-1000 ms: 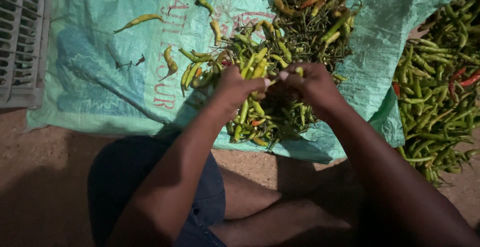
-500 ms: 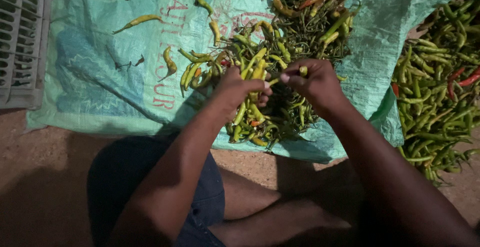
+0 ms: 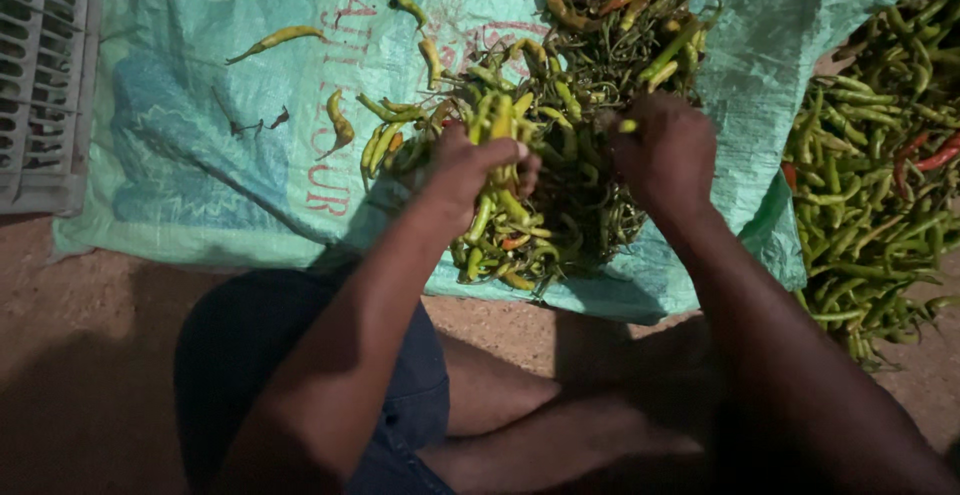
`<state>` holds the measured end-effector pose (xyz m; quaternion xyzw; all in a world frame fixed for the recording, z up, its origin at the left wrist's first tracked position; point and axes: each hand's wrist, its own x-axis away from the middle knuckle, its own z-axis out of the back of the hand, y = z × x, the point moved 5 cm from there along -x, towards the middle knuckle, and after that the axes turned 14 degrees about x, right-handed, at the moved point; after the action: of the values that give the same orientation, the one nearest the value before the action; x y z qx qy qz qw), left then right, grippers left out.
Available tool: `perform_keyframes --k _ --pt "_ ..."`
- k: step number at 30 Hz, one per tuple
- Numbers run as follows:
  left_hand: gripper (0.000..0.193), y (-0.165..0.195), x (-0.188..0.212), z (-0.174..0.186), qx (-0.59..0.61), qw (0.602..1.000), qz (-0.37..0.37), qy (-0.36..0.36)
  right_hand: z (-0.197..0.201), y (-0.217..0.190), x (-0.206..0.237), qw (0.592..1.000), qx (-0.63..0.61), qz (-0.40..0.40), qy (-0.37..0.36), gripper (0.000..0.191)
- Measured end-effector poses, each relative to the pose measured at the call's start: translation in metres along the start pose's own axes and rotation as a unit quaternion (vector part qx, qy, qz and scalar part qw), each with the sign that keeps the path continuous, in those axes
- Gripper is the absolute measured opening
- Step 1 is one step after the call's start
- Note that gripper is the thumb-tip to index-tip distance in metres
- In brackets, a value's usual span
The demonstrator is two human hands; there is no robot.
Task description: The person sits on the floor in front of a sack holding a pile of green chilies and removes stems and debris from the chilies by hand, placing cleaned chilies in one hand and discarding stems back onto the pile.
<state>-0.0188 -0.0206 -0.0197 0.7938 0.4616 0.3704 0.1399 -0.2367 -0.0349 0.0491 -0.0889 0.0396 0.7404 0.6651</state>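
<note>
Head view shows the left hand (image 3: 470,170) clamped around a bunch of green chillies (image 3: 500,120), while the right hand (image 3: 668,150) pinches one small chilli piece (image 3: 628,126) over the chilli pile (image 3: 570,155) on a teal woven sack (image 3: 200,125). Bare sack lies leftward (toward the plastic crate (image 3: 45,75)); another heap (image 3: 870,165) crowds the right edge.

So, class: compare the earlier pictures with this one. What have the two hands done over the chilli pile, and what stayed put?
The hands, fingertips together earlier, have parted: the left hand keeps a bunch of green chillies, and the right hand has drawn rightward with a small piece pinched. The chilli pile, woven sack and plastic crate stayed put.
</note>
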Motion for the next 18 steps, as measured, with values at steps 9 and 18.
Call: perform_keyframes --k 9,18 --pt "0.026 0.004 -0.005 0.009 0.114 0.991 -0.045 0.053 -0.012 -0.04 0.017 0.982 -0.054 0.149 -0.105 0.03" --pt "0.024 0.001 -0.007 0.013 0.103 0.993 -0.036 0.049 -0.026 -0.021 0.007 0.944 -0.084 -0.009 -0.319 0.026"
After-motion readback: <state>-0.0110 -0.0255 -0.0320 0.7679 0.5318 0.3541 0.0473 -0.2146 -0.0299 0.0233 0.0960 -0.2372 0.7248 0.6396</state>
